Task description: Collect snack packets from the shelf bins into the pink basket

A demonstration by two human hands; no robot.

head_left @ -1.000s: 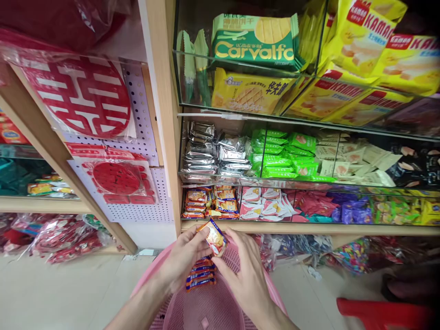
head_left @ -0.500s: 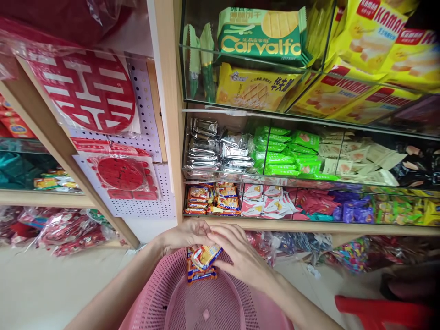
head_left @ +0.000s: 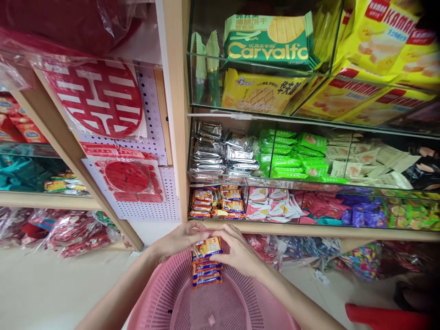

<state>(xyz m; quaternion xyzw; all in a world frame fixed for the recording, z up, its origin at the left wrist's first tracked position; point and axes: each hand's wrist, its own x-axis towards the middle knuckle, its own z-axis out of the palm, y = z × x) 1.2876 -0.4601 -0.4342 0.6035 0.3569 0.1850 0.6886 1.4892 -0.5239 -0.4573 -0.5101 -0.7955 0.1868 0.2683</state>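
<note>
Several small orange-and-blue snack packets form an overlapping row at the far end of a pink plastic basket. My left hand grips the top packet of the row at its upper left corner, fingers curled. On the other side, my right hand has its fingers over the upper right edge of that same packet and its thumb against its side. Part of the packet is hidden behind my fingers. The basket floor nearer to me shows its mesh.
Ahead stands a wooden shelf with glass-fronted bins of wrapped snacks; matching orange packets fill the lowest left bin. Red paper decorations hang at left. Bagged goods lie under the shelves. A red object is at lower right.
The packets now lie in a neater overlapping row with more of them showing below my hands. The top packet has turned flatter toward me. The whole view has shifted slightly.
</note>
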